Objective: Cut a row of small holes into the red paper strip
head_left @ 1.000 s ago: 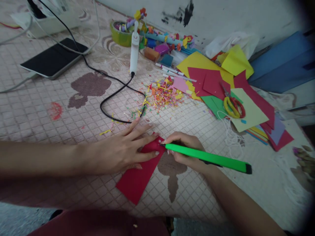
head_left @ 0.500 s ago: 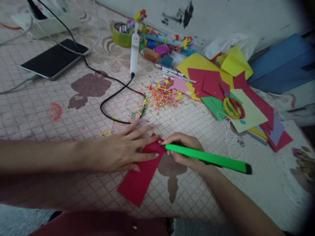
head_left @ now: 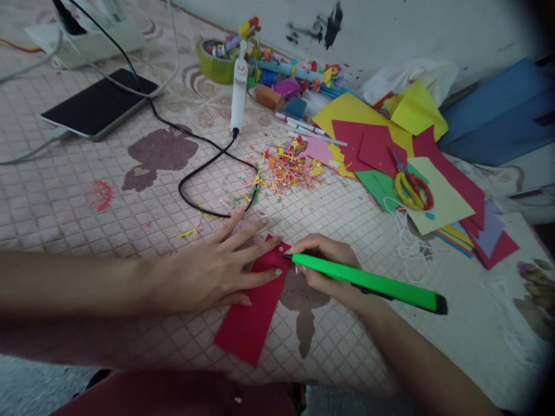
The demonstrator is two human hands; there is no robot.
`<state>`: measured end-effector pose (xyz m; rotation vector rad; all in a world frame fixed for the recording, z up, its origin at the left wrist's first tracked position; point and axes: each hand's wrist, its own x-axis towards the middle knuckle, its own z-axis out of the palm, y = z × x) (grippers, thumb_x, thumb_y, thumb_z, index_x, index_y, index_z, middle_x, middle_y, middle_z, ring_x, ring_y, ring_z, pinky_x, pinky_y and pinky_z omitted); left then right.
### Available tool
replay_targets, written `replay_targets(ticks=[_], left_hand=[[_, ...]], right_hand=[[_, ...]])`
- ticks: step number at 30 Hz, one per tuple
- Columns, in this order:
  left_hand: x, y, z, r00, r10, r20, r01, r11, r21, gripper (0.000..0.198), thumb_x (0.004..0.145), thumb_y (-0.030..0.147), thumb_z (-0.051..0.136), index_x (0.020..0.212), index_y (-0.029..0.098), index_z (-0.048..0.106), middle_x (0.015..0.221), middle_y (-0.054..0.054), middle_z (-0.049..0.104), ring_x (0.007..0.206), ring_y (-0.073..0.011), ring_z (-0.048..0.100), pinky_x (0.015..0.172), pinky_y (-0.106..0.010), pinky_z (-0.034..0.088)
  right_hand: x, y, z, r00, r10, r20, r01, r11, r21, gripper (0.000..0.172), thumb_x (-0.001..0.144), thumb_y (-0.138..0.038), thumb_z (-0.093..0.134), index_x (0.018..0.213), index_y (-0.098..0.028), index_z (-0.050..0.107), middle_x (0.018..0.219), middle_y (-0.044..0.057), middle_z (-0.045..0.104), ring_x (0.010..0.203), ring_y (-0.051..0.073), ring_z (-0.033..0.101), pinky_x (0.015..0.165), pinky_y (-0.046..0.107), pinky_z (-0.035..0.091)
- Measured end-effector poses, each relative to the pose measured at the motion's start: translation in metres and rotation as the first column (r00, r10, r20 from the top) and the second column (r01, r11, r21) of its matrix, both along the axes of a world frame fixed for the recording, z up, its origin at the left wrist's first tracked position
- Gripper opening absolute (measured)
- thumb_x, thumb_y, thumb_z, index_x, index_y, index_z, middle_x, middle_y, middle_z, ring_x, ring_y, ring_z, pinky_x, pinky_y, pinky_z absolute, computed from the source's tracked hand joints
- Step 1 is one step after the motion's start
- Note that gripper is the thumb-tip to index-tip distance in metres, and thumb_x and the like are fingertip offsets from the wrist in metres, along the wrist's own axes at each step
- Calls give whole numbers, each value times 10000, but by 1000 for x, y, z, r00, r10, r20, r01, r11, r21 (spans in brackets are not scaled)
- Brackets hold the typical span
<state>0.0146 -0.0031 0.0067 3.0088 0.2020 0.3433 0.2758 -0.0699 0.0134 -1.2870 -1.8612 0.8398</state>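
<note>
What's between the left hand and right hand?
Head view: the far end of the red rectangular paper strip, plus the dark tip of the long green pen-like tool held in the right hand.

**No legible text**

Can't read any text, brand or number: none on the green tool point(head_left: 368, 281) I'm gripping, none on my red paper point(head_left: 249, 326). Black smears point(head_left: 333, 26) on wall point(head_left: 411, 34): no readable letters.
</note>
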Motion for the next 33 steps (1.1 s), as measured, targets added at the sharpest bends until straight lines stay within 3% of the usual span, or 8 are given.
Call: replay_targets(ticks=[7,13,19,27,33], left_hand=[[1,-3,-1,1000,18,23,-18,1000,-12,587,912,507,739,1421,252,596,1529,-181,532,1435,-436,470,1205,-736,223],[-6,5,2,997,-62,-46,57,993,-99,542,959,450,694,1459,285,564,1623,-193,405,1516,-458,341,1182,-744,258],[-2,2,3,1000,-30,-5,30,997,-77,486,942,501,701,1366,269,651,1548,-196,505,1468,-494,404,1165,-767,262],[2,-6,3,999,31,14,-31,999,-11,561,852,580,780,1309,272,676,1514,-177,542,1438,-465,453,1188,-757,223],[2,-9,1,999,48,12,-48,999,-19,546,870,551,772,1327,273,663,1479,-158,572,1425,-418,471,1217,-746,166]], right_hand=[[-2,-1,1,1000,-13,1,13,1000,8,318,761,-21,594,962,-233,719,826,-37,772,672,96,698,611,178,525],[-4,-1,-2,999,-33,-3,34,999,19,328,760,-6,598,953,-240,721,843,-45,786,687,88,715,631,163,535],[-4,-2,-2,999,-33,18,33,999,21,360,744,14,601,971,-242,716,849,-54,781,693,83,714,648,155,539],[-4,-3,-3,999,-30,23,30,999,32,369,749,10,603,989,-252,705,837,-53,764,677,96,704,638,176,545],[-6,-5,-2,998,-48,45,46,998,40,344,756,-10,611,983,-252,701,839,-38,771,682,117,711,629,199,551]])
